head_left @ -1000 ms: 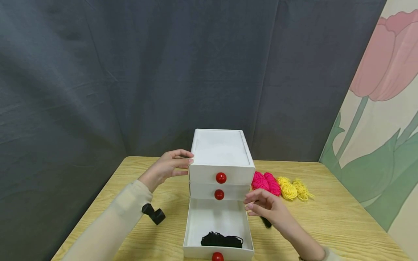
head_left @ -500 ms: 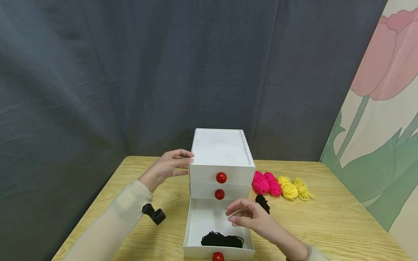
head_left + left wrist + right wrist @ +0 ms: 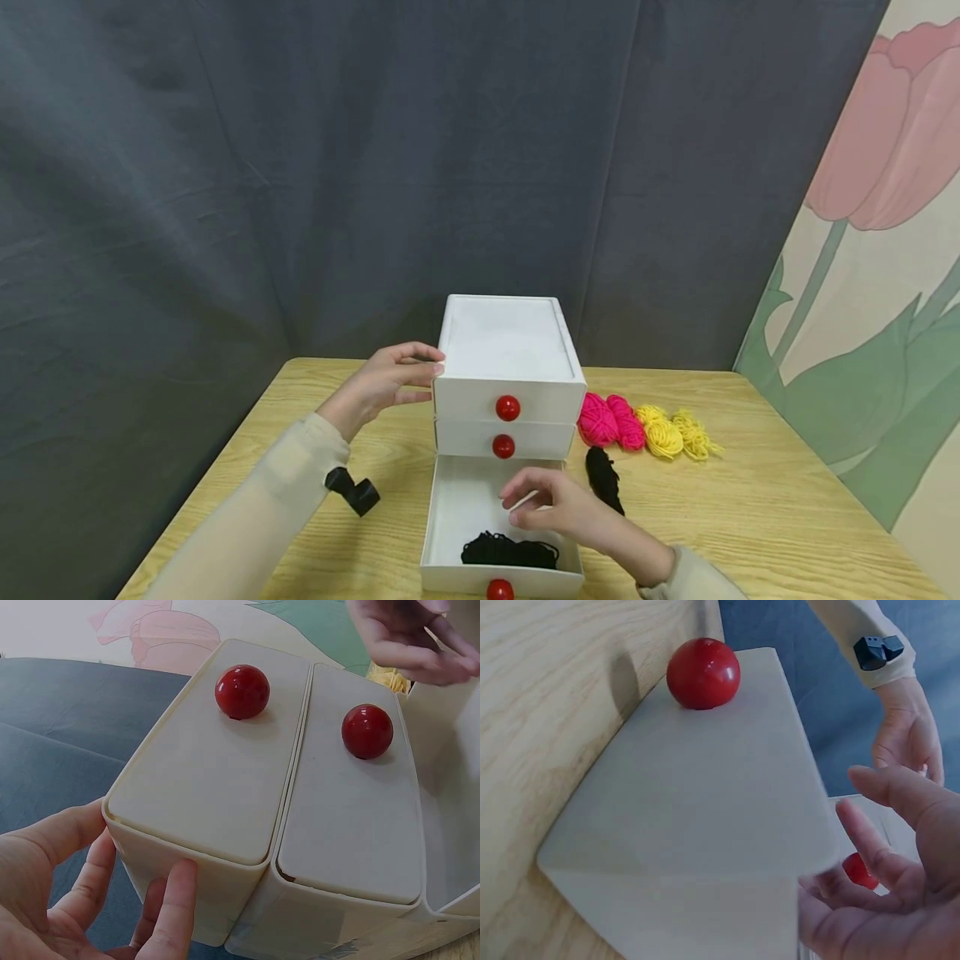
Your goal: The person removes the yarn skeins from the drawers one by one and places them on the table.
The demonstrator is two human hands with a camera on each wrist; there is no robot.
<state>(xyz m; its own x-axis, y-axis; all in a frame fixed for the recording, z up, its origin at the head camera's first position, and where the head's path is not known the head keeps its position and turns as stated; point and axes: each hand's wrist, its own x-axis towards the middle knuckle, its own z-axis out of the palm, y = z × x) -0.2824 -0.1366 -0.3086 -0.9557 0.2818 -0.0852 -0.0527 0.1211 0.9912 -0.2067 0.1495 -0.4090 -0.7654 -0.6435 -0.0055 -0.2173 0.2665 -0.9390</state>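
Observation:
A white drawer cabinet (image 3: pixel 510 337) with red ball knobs stands on the table. Its bottom drawer (image 3: pixel 459 492) is pulled out, and a bundle of black yarn (image 3: pixel 510 551) lies near the front of that drawer. My left hand (image 3: pixel 382 383) touches the upper left side of the cabinet, fingertips against its wall and front edge (image 3: pixel 191 859). Over the pulled-out drawer hovers my right hand (image 3: pixel 558 504), its fingers loosely bent with nothing between them. In the right wrist view the drawer's front panel (image 3: pixel 697 780) fills the middle, with the right hand (image 3: pixel 900 877) beside it.
Right of the cabinet lie pink yarn bundles (image 3: pixel 611 421) and yellow yarn bundles (image 3: pixel 667 433). Another black yarn bundle (image 3: pixel 602 477) lies beside the drawer, partly hidden by my right arm. A dark curtain (image 3: pixel 375 167) hangs behind the wooden table (image 3: pixel 750 500).
My right hand has moved left and down from the cabinet's right side to over the bottom drawer, uncovering the black yarn bundle on the table. The left hand stays in place.

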